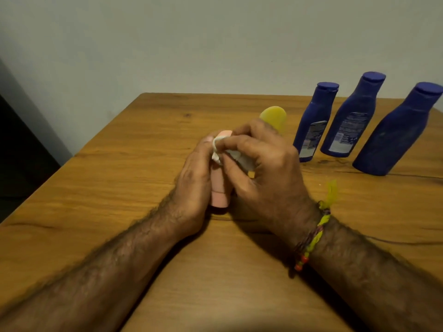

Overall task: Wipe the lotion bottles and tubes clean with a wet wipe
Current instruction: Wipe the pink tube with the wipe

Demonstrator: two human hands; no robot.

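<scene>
Wooden table (119, 164) against plain pale wall (191, 44); dark area at far left (14, 144).

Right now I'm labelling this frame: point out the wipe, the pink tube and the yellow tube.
wipe (217, 149): head view, bunched end
pink tube (219, 188): head view, body
yellow tube (274, 118): head view, top end

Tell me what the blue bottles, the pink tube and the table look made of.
Blue bottles: likely matte plastic, with moulded caps and dull, even colour. Pink tube, held by the left hand: probably smooth plastic; mostly hidden. Table: wood or wood-look laminate, with visible grain and knots and a satin sheen.
</scene>
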